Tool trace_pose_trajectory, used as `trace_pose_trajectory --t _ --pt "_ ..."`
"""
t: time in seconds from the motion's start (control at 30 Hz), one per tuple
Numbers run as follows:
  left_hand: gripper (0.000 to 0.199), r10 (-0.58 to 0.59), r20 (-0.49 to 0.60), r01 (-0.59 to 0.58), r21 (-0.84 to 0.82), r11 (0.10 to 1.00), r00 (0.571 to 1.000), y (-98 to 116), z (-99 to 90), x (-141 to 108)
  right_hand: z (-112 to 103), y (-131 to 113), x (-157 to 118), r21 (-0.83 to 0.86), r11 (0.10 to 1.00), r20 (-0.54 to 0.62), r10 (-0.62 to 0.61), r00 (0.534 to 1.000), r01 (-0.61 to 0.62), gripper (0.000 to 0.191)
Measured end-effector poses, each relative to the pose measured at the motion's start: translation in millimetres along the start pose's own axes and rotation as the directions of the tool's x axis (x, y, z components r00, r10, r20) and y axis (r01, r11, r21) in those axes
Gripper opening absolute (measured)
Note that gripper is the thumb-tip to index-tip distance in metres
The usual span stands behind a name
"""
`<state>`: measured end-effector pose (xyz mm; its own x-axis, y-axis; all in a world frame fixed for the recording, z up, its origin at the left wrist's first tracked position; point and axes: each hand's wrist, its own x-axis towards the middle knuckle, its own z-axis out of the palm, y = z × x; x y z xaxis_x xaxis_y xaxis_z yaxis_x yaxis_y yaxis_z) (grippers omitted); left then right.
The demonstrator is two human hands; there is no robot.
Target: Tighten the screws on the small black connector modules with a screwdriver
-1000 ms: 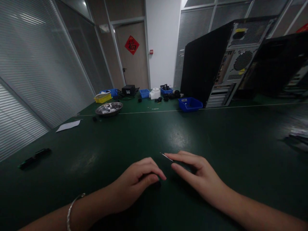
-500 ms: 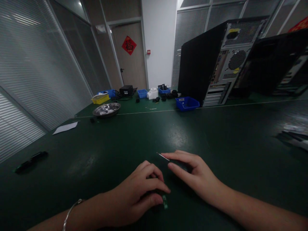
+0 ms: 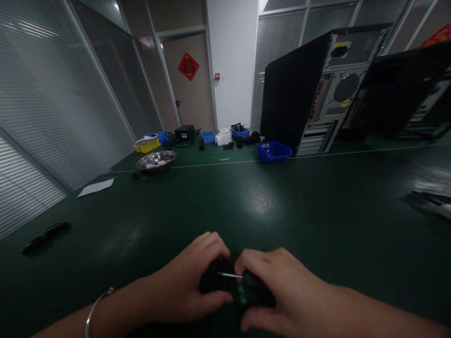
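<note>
Right hand draws in beside left hand

It has come nearer and curled more tightly. The metal rod, which slanted forward from its grip, now points sideways toward the left hand's grasp, which has opened wider.

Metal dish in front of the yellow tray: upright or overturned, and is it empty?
Upright, not empty: the metal dish has its hollow facing up, and pale items show inside, too small to identify.

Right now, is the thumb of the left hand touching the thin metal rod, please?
Apart. The head view shows a dark gap between the metal rod and the thumb of the left hand, which sits lower in the picture.
</note>
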<state>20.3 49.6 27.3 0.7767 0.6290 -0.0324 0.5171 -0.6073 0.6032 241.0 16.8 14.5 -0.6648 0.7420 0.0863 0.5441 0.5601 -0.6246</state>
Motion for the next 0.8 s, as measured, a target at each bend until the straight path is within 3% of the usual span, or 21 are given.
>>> trace_pose_trajectory --t 0.13,0.27,0.4,0.53,0.8 --pt "0.025 -0.013 -0.015 0.011 -0.081 0.997 1.000 -5 -0.7 0 0 1 2 -0.005 1.000 -0.002 0.025 1.000 -0.025 0.027" --pt "0.030 -0.048 -0.081 0.033 -0.183 0.982 0.996 -12 1.4 1 1 7 4 0.135 0.991 -0.056 0.034 0.998 -0.026 0.029" --pt "0.037 -0.152 -0.124 0.087 -0.419 0.904 0.981 -16 7.6 4 3 10 7 0.318 0.948 -0.272 0.087 0.958 0.004 0.023" --pt "0.041 -0.193 -0.081 0.095 -0.652 0.753 0.978 -10 17.4 5 6 10 7 0.349 0.933 -0.436 0.079 0.896 0.088 0.021" --pt "0.040 -0.164 -0.062 0.061 -0.757 0.650 0.985 1 31.8 3 13 7 5 0.325 0.933 -0.398 -0.015 0.917 0.156 0.023"
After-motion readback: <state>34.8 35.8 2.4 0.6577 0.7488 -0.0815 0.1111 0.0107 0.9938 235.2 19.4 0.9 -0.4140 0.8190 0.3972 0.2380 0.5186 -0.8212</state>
